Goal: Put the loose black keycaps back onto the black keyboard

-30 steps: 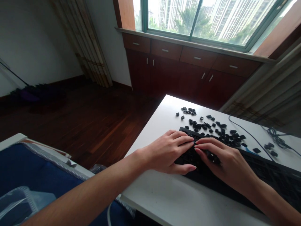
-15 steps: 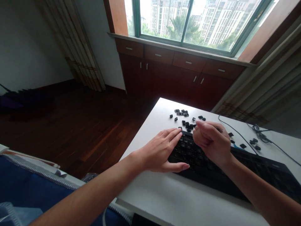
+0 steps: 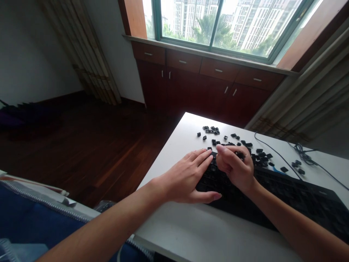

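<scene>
I'm watching the right hand [image 3: 234, 169] working at the top edge of the black keyboard [image 3: 296, 191], its thumb and fingers [image 3: 222, 148] pinching closed over the keys. Something dark may be caught between them, but the hand itself is blocking my view, so I can't swear to it. The left hand [image 3: 188, 180] is lying flat across the keys, its spread fingers [image 3: 200, 156] relaxed and gripping nothing.

The keyboard is sitting on a white table [image 3: 207, 223], and the loose keycaps [image 3: 260, 157] are scattering across the tabletop just beyond its top edge. From here, those caps are looking light, small and stiff, probably slick plastic, so I'd judge they're best taken by two opposite edges rather than pressed from above. The keyboard is looking rigid and steady under that flat left palm. A dark cable [image 3: 275, 153] is trailing across the table to the right, well clear of the hands.

Compared with half a second ago, the right hand is dropping lower and closer to the keys, and more of the caps are showing to its right. The left hand is staying nearly where it was.
</scene>
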### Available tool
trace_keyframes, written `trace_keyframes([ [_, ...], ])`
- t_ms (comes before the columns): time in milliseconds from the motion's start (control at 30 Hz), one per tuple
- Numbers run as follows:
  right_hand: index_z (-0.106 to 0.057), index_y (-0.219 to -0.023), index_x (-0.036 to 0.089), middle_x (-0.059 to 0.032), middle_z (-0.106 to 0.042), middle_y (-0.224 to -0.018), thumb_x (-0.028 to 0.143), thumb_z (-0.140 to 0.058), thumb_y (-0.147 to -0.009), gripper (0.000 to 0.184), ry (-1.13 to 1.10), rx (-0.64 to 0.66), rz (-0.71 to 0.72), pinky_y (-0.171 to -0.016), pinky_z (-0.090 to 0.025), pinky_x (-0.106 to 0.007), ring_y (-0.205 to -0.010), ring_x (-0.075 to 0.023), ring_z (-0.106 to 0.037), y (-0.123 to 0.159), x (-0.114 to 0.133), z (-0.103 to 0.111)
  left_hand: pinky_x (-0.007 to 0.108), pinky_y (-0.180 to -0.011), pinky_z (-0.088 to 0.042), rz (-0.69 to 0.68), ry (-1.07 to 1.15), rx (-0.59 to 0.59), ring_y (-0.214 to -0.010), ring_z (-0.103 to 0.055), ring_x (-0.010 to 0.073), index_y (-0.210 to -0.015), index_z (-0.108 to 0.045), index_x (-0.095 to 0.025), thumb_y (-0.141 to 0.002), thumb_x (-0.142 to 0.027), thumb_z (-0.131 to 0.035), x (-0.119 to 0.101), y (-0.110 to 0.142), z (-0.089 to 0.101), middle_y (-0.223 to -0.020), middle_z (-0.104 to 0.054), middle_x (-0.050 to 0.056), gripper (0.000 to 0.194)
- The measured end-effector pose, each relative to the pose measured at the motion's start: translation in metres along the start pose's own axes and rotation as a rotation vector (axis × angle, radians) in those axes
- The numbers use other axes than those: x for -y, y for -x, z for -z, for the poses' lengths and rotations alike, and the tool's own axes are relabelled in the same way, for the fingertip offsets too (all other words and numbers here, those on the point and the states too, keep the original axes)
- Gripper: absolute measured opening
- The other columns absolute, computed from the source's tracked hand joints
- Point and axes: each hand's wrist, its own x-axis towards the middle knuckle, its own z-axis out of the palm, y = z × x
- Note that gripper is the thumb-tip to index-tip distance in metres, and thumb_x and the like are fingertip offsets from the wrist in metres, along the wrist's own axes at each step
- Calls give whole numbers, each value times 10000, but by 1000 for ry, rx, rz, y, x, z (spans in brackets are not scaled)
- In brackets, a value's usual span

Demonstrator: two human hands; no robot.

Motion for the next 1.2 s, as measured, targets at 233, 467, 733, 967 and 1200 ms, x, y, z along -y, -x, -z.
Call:
trace_keyframes([
  [233,-408,-497,187,39,-367,-458,354,-582,-976,536,119,-2,50,-448,-233,-289,-439,-84,-309,2,-2,-1,495,-1263,-193,-11,26,11,-1525,-207,351,-1559,-304,-75,-880,-730,-485,1,0,-1,-1624,-285,194,961],
  [467,-414,-487,191,43,-367,-443,373,-595,-963,540,83,17,-8,-428,-210,-282,-424,-82,-306,0,-11,-2,498,-1261,-206,-6,20,24,-1526,-207,348,-1548,-334,-85,-885,-709,-497,-1,-2,1,-1626,-284,185,925],
  [733,-304,-478,219,80,-267,-417,310,-656,-887,547,-261,-120,-193,-374,-181,-261,-357,-71,-249,-25,21,15,524,-1249,-237,3,-17,32,-1515,-229,359,-1536,-346,-49,-883,-708,-505,-2,-1,3,-1617,-302,197,941],
  [967,-514,-650,206,71,-433,-489,476,-701,-856,388,412,-72,-166,-425,-285,-233,-429,-82,-366,-32,71,64,461,-1216,-336,39,27,-65,-1461,-346,294,-1506,-400,-143,-959,-562,-513,0,-3,9,-1558,-412,154,698],
  [1200,-708,-843,210,-5,-679,-665,506,-641,-864,304,1195,22,-151,-525,-376,-257,-553,-137,-558,-36,68,109,392,-977,-522,132,-61,-54,-1108,-635,253,-1292,-602,-191,-1003,-373,-471,20,-58,31,-1259,-631,114,366],
])
